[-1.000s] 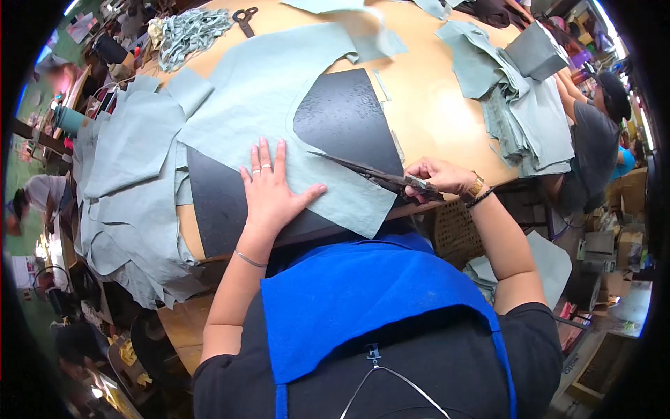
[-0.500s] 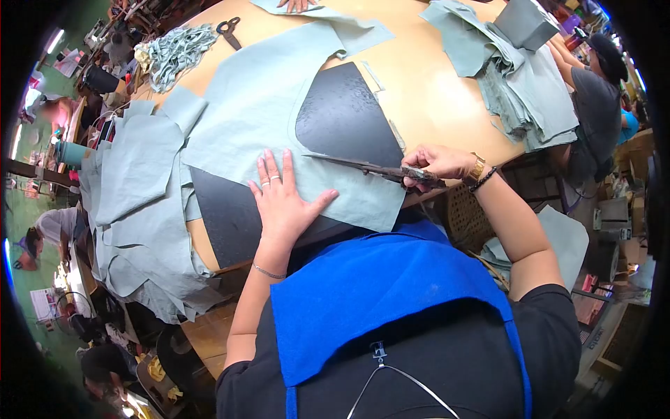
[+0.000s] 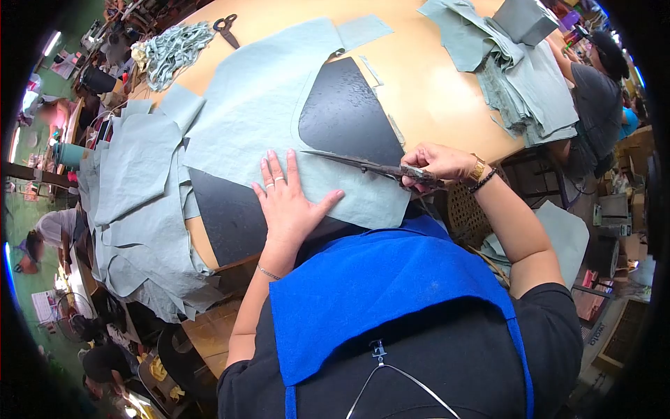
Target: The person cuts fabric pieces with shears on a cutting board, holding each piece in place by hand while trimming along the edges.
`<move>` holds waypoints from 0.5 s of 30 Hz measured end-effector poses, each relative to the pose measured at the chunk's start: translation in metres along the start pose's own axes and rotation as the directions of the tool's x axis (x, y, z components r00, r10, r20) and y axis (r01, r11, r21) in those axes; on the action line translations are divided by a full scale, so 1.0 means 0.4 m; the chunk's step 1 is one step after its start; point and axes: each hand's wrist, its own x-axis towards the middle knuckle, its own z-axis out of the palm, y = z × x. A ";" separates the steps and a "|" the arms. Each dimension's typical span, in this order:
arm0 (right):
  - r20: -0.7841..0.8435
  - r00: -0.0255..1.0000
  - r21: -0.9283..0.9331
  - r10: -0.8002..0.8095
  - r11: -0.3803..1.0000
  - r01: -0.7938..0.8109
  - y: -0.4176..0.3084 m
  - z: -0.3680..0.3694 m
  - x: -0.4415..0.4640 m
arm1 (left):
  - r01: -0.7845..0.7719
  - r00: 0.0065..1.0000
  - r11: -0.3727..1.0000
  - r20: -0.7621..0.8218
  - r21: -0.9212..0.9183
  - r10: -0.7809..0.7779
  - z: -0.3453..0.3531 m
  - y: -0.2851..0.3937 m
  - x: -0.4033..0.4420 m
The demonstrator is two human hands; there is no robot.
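My left hand (image 3: 289, 202) lies flat on a pale green fabric piece (image 3: 262, 91), fingers spread and thumb out to the right. The fingers of my right hand (image 3: 434, 166) are wrapped round the handles of dark fabric scissors (image 3: 359, 165), whose blades point left over the cloth. The blade tip sits close to the cloth's curved edge, just right of my left fingertips. Beneath the fabric is a black board (image 3: 349, 101), showing on its right and at its lower left. Whether the blades are parted is hard to see.
Cut fabric pieces (image 3: 139, 174) are heaped at the left table edge. A second pair of scissors (image 3: 225, 31) lies near a pile of fabric strips (image 3: 174, 56). More stacked cloth (image 3: 534, 98) sits at the right, near a seated person (image 3: 600, 105). A woven chair (image 3: 469, 213) stands below the table.
Another person's hand at the top is gone from view, and the cloth under it has gone too, leaving a flat corner. My left hand and the fabric have shifted slightly right.
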 end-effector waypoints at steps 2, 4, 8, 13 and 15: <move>-0.026 1.000 0.022 0.005 1.000 -0.004 0.010 0.013 -0.006 | -0.001 1.000 1.000 0.003 -0.004 0.001 0.002 -0.001 0.000; -0.039 0.999 0.007 0.008 1.000 -0.007 0.025 0.019 -0.017 | 0.001 1.000 1.000 0.021 -0.005 -0.001 -0.006 0.001 0.000; -0.075 0.997 0.085 0.003 0.996 0.003 0.038 0.047 -0.031 | -0.015 0.999 1.000 0.043 0.008 0.015 -0.015 -0.023 0.021; -0.041 0.999 0.079 -0.005 0.997 0.008 0.041 0.049 -0.025 | -0.172 0.984 0.983 -0.033 0.064 0.174 -0.043 -0.150 0.131; -0.045 0.999 0.062 -0.002 0.998 0.005 0.031 0.049 -0.015 | -0.200 0.980 0.977 -0.005 0.073 0.201 -0.042 -0.164 0.142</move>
